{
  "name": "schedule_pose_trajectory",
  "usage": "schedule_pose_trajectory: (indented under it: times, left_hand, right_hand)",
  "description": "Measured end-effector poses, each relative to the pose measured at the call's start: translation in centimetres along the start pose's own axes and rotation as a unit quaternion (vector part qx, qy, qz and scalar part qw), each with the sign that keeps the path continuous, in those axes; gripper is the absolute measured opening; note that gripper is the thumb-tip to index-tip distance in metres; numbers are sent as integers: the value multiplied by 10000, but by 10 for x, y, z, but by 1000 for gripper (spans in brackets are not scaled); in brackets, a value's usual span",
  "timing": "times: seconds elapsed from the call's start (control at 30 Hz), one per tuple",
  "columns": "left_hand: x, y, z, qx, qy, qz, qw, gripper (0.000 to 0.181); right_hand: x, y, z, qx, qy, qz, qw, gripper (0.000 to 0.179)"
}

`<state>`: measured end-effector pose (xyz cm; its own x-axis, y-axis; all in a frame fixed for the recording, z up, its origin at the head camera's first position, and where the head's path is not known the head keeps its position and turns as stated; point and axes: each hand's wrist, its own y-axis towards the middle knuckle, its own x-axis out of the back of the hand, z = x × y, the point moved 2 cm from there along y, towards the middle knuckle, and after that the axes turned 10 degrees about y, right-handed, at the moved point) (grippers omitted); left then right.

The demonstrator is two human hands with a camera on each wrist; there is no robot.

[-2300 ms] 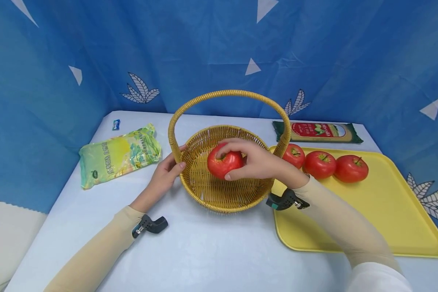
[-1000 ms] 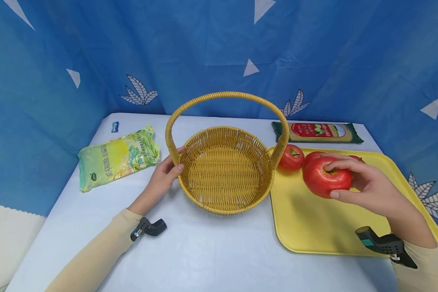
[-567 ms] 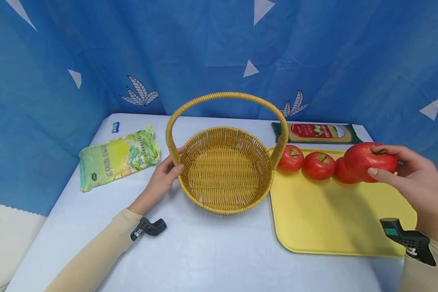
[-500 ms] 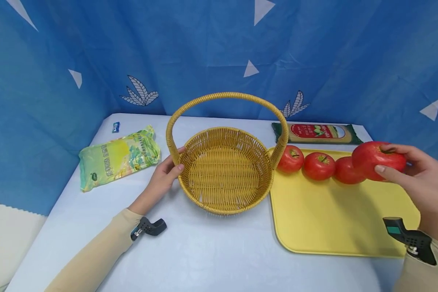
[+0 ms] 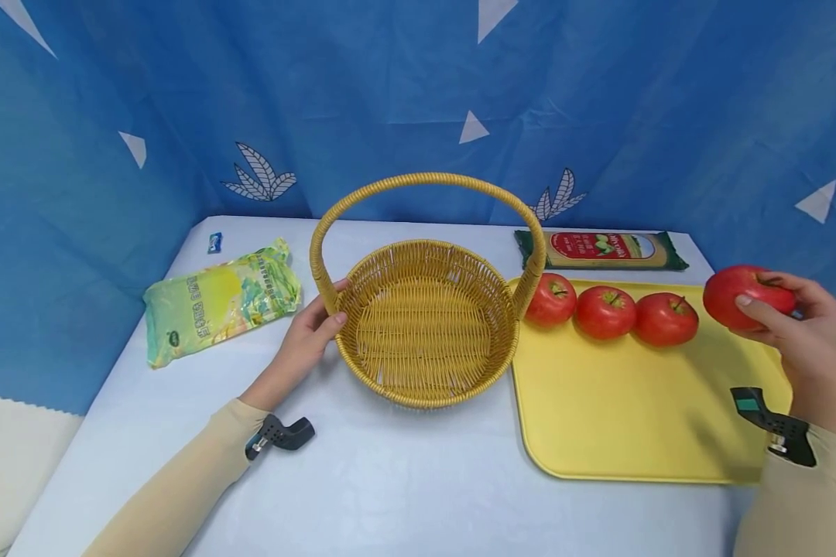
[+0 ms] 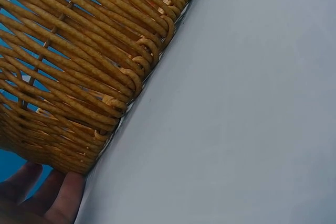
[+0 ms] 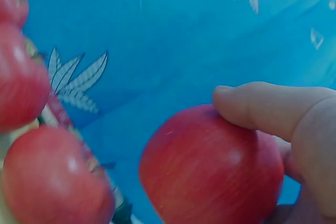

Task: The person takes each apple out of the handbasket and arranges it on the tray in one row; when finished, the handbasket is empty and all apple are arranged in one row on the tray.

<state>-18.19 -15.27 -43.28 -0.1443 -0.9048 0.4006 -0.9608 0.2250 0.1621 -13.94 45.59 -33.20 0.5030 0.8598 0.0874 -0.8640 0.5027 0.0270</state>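
A round wicker basket (image 5: 423, 333) with a tall arched handle stands mid-table, its inside bare. My left hand (image 5: 306, 340) grips its left side, thumb over the rim by the handle's foot; in the left wrist view my fingertips (image 6: 65, 192) rest against the lower weave. At the far right, my right hand (image 5: 811, 325) holds a red apple (image 5: 741, 298) above the yellow tray (image 5: 641, 410), thumb on the near side. Three more red apples sit in a row along the tray's back: a left one (image 5: 552, 300), a middle one (image 5: 604, 312) and a right one (image 5: 666, 319).
Behind the tray lies a long pack of noodles (image 5: 602, 249). To the left of the basket are a green-yellow soft packet (image 5: 223, 302) and a tiny blue wrapped piece (image 5: 214, 243). A blue curtain (image 5: 390, 93) closes off the back.
My right hand has carried the apple out of the basket, rightward over the row of apples, to the tray's far right end. The left hand keeps its place on the basket.
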Motion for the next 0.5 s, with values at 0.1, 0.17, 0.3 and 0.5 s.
schedule_pose_trajectory:
  times: [0.1, 0.17, 0.3, 0.5]
  left_hand:
    - [0, 0, 0, -34, -16, 2, 10000, 54]
    - [0, 0, 0, -55, -18, 4, 10000, 54]
    - [0, 0, -1, -48, 11, -9, 10000, 54]
    - [1, -1, -1, 51, 81, -16, 10000, 54]
  right_hand:
    - [4, 6, -9, -190, 336, -188, 9991, 45]
    - [8, 10, -15, -330, 444, -369, 9978, 46]
    - [13, 18, -28, -614, 537, -739, 9939, 51]
    - [14, 26, -46, -935, 132, -919, 9913, 54]
